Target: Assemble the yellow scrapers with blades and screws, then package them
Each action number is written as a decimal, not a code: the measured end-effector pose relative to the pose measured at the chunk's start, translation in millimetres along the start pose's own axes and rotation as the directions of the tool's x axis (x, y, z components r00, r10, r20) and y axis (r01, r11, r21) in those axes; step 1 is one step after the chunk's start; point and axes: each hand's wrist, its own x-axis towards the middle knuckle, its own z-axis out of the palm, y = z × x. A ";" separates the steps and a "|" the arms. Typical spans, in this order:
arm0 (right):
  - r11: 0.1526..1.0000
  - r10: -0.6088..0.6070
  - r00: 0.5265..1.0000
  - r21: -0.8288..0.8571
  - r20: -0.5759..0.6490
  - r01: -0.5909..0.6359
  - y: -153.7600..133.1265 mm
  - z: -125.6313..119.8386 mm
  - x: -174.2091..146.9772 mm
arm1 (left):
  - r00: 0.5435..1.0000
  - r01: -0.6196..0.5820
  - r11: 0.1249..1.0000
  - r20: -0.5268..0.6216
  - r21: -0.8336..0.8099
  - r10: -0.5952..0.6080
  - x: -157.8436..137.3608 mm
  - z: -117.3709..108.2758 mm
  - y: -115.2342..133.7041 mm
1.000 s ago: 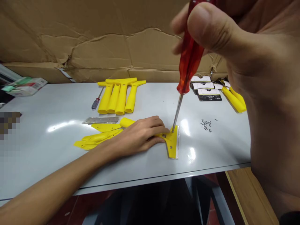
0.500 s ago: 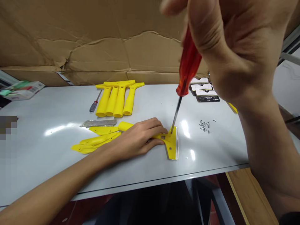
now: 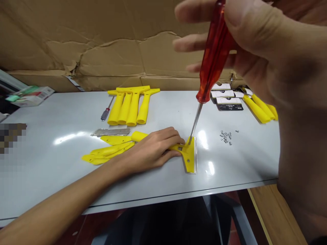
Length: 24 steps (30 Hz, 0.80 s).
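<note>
My left hand (image 3: 160, 146) presses down on the handle of a yellow scraper (image 3: 189, 163) lying flat on the table, its fingers closed around the neck. A thin blade runs along the scraper's right edge, and a screw shows in the lower part of its head. High at the right, my right hand (image 3: 255, 44) grips a screwdriver (image 3: 213, 64) with a clear red handle. Thumb and fingers pinch that handle, while other fingers stretch out behind it. The screwdriver tilts slightly, and its tip meets the upper screw spot on the scraper head.
Small screws (image 3: 226, 136) lie loose right of the scraper. Several yellow scraper handles (image 3: 132, 109) stand behind, beside a grey screwdriver (image 3: 105, 114). Metal blades (image 3: 111, 132) and flat yellow plates (image 3: 109, 151) lie left. Black-and-white packages (image 3: 228, 103) and yellow scrapers (image 3: 258, 109) sit back right, before cardboard (image 3: 102, 61).
My right hand has shifted right and its fingers have spread from around the red handle. The screwdriver tip stays on the scraper; my left hand keeps its hold.
</note>
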 end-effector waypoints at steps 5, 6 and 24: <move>0.912 -0.407 0.902 -0.117 -0.142 0.393 -14.3 17.4 -1.4 | 1.000 0.004 1.000 0.011 -0.001 -0.004 -0.1 0.0 -0.1; 0.862 -0.506 0.849 -0.129 -0.150 0.491 -13.5 19.2 -2.0 | 1.000 0.002 1.000 0.008 0.000 -0.002 0.1 0.0 0.0; 0.846 -0.460 0.846 -0.154 0.271 0.510 4.0 -4.3 5.6 | 0.995 -0.096 0.981 0.034 0.166 0.092 1.8 3.8 -0.8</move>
